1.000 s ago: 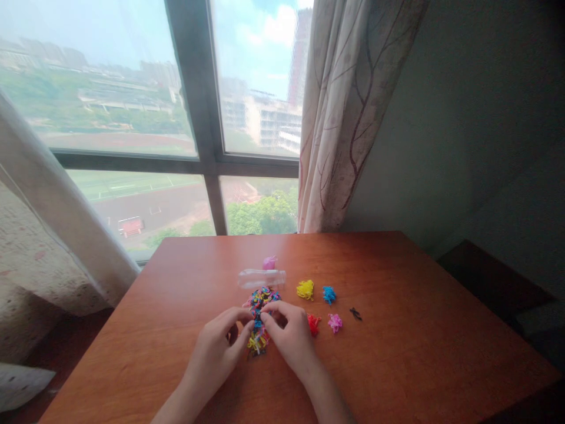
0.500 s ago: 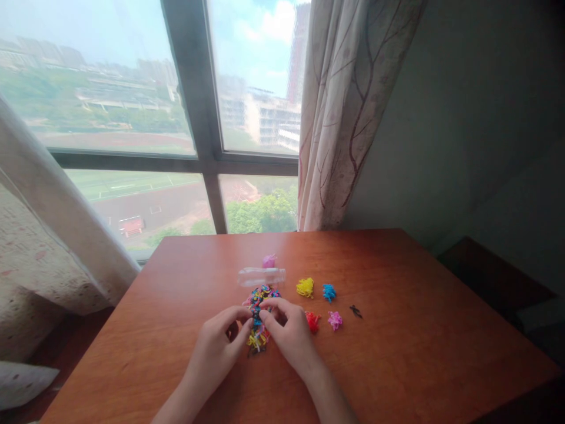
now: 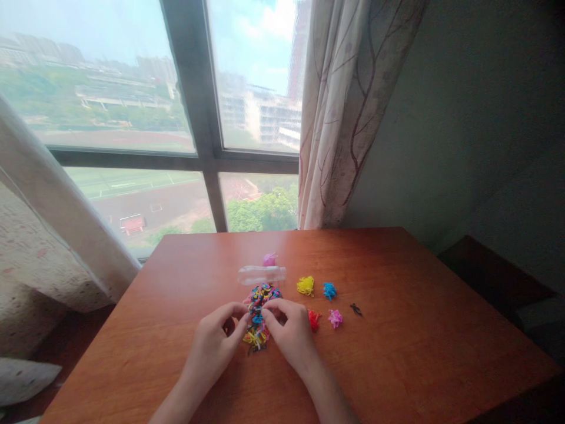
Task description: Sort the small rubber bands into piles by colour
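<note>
A heap of small mixed-colour rubber bands [image 3: 260, 294] lies on the wooden table [image 3: 397, 353] in front of me. My left hand [image 3: 214, 347] and my right hand [image 3: 289, 333] meet at the near end of the heap, thumbs and fingertips pinched on bands there. To the right lie small sorted clumps: yellow [image 3: 305, 285], blue [image 3: 329, 290], red [image 3: 314, 320], pink [image 3: 335, 318] and a tiny black one [image 3: 355, 309]. A clear plastic bottle [image 3: 261, 274] lies on its side behind the heap, with a pink cap [image 3: 269, 259] beyond it.
The table stands against a large window [image 3: 198, 118]. A patterned curtain [image 3: 348, 112] hangs at the back right and a pale curtain [image 3: 48, 235] at the left. A dark piece of furniture [image 3: 498, 277] sits to the right of the table.
Both hands stay pinched at the near end of the heap; they have shifted only slightly, with the camera dipping a little.
</note>
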`<state>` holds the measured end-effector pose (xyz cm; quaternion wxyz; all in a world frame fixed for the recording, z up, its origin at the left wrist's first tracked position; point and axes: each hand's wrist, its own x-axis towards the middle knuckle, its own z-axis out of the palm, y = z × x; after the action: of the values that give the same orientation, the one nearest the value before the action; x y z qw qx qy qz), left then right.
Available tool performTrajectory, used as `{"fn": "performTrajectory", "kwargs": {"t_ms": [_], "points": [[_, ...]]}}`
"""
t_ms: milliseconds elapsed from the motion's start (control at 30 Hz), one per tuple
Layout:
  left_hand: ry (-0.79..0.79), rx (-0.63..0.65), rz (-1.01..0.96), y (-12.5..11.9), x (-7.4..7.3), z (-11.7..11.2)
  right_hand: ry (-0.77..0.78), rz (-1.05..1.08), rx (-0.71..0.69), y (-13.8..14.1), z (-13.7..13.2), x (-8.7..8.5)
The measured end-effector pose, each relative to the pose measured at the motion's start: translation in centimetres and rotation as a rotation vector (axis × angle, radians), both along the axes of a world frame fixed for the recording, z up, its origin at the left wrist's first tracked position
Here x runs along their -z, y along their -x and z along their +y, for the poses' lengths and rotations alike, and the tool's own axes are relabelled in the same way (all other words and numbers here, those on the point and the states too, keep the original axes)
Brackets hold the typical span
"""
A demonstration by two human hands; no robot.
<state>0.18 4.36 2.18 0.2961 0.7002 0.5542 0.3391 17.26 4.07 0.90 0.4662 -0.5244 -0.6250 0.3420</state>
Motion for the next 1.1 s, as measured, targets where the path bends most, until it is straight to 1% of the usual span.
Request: {"fn": "performTrajectory", "kwargs": {"t_ms": [233,400,567,767,967,1100], "points": [[-0.007,0.013,0.041,0.0,-0.1,-0.1,-0.031,-0.060,0.056,0.0,0.0,0.2],[0.013,0.053,0.091,0.0,0.5,-0.1,-0.042,-0.107,0.037,0.2,-0.2,0.0],[-0.051,0.052,0.071,-0.2,0.8,-0.1,-0.054,-0.123,0.039,0.3,-0.3,-0.2],[-0.106,0.154,0.126,0.1,0.8,-0.2,-0.046,-0.108,-0.005,0.3,-0.4,-0.5],[-0.107,0.191,0.073,0.3,1.0,0.1,-0.055,-0.117,-0.019,0.2,-0.4,-0.5],[-0.118,0.165,0.034,0.2,0.9,0.3,-0.057,-0.155,-0.008,0.1,-0.3,-0.3]]}}
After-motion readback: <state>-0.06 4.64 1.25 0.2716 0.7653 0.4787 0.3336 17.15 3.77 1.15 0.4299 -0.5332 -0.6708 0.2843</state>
